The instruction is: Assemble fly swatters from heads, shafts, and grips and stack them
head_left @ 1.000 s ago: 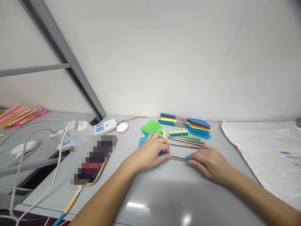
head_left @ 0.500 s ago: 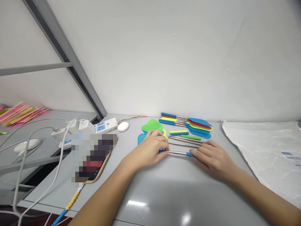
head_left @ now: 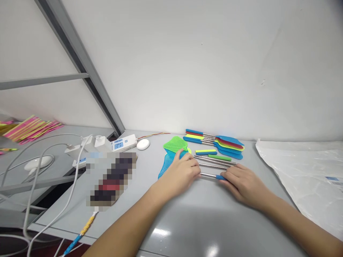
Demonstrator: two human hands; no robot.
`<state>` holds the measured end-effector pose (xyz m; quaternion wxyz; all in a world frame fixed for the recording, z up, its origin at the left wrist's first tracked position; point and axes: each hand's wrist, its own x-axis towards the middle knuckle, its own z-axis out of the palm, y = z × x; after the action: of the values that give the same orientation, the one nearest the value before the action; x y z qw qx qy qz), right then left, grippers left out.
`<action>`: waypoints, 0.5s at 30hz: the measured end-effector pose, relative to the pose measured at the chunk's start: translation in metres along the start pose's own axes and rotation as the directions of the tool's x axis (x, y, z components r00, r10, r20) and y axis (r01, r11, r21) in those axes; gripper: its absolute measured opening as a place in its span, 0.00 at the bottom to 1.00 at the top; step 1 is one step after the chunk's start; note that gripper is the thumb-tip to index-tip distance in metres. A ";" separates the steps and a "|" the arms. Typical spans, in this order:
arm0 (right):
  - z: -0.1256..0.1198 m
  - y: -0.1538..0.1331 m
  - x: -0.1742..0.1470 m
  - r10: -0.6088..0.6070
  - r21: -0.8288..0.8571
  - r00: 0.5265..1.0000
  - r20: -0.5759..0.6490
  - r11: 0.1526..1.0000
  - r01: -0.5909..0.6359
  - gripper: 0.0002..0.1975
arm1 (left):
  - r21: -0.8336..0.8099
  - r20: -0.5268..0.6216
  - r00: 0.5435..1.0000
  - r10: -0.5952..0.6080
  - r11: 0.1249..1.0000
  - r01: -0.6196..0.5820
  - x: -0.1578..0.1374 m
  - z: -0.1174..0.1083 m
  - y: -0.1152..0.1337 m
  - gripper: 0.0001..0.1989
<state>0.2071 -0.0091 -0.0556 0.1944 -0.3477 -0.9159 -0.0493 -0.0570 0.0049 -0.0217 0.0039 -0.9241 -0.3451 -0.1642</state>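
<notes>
My right hand [head_left: 243,184] is clamped on the blue handle [head_left: 220,177] of a metal rod [head_left: 208,175]; my left hand [head_left: 183,173] pinches the rod's other end, a blue mesh paddle [head_left: 166,164] partly hidden behind it. More rods [head_left: 212,166] lie just beyond both hands.

Silver rod [head_left: 208,175], blue grip [head_left: 220,177], green mesh paddle [head_left: 175,144], dotted blue paddle [head_left: 165,165]
</notes>
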 end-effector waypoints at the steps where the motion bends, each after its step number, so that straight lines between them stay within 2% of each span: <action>1: 0.000 -0.001 0.001 0.005 -0.005 1.000 0.007 1.000 -0.005 0.08 | 0.006 0.001 1.000 0.005 1.000 -0.005 0.000 0.001 0.001 0.10; 10: 0.012 -0.021 0.008 -0.034 -0.146 0.999 -0.029 0.989 0.030 0.09 | 0.043 -0.075 0.993 0.086 0.996 -0.083 0.005 0.016 0.017 0.11; 15: 0.016 -0.023 0.011 -0.044 -0.153 0.998 -0.034 0.987 0.039 0.11 | 0.053 -0.081 0.993 0.083 0.995 -0.079 0.006 0.018 0.014 0.10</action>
<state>0.1793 -0.0159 -0.0649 0.1831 -0.3415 -0.9127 -0.1296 -0.0384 -0.0003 -0.0356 0.0477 -0.9293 -0.3109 -0.1934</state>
